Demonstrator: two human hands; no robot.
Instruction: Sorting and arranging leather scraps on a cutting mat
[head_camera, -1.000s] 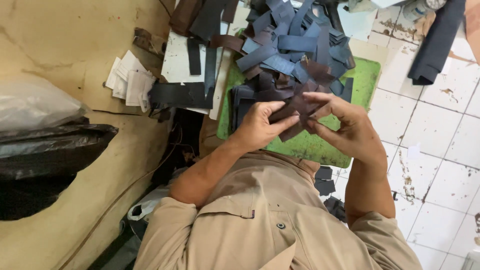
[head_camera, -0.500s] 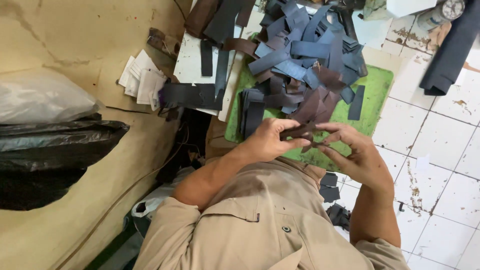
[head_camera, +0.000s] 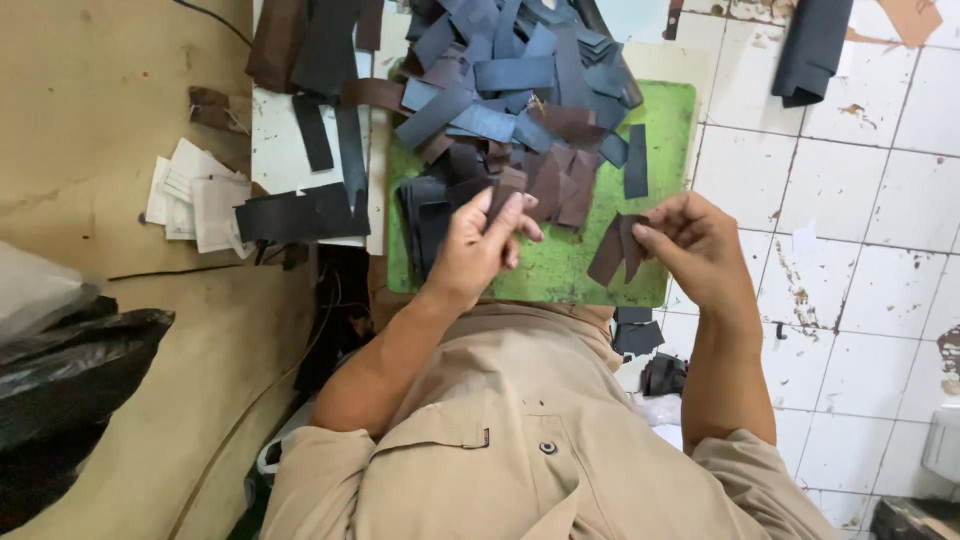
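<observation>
Firstly, our right hand (head_camera: 700, 245) pinched two brown leather strips (head_camera: 617, 248) between thumb and fingers, above the green cutting mat (head_camera: 660, 120). Our left hand (head_camera: 480, 250) held one brown strip (head_camera: 503, 195) upright, fingers closed on it. Just behind lay a pile of blue and brown strips (head_camera: 510, 100) on the mat.

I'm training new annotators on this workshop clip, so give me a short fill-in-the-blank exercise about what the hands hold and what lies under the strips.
1. The left hand pinches one brown ____.
2. The right hand holds strips coloured dark ____.
3. The heap of strips lies on a ____ mat.

Missing words: strip; brown; green
</observation>
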